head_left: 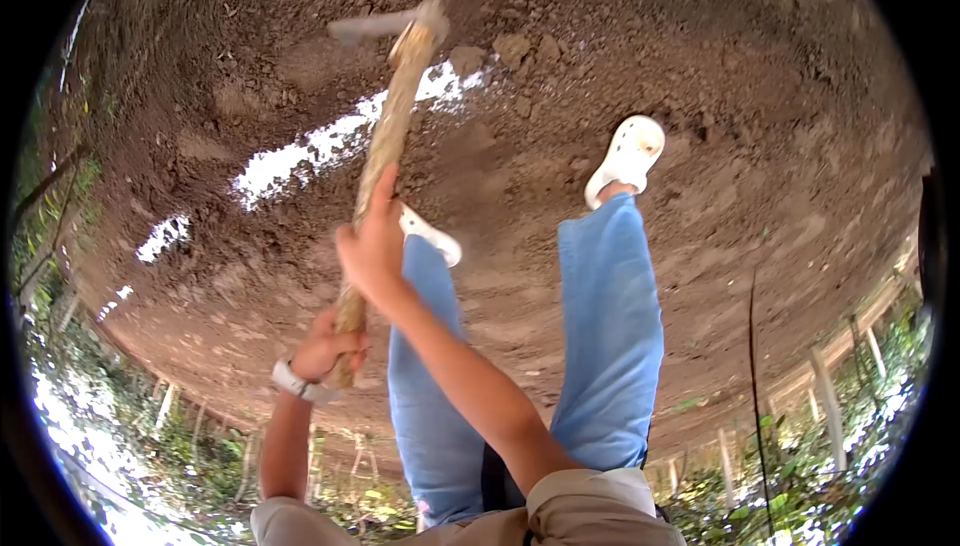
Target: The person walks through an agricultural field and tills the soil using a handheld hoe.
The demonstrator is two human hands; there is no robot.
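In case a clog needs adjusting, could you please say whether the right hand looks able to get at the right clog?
Probably not right now: the right hand is closed around the wooden handle, though nothing visible blocks the way to the right clog.

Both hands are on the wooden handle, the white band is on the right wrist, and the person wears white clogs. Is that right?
Not quite: the head view shows the white band on the left wrist, not the right. The left hand and right hand do hold the wooden handle, and the clogs are white.
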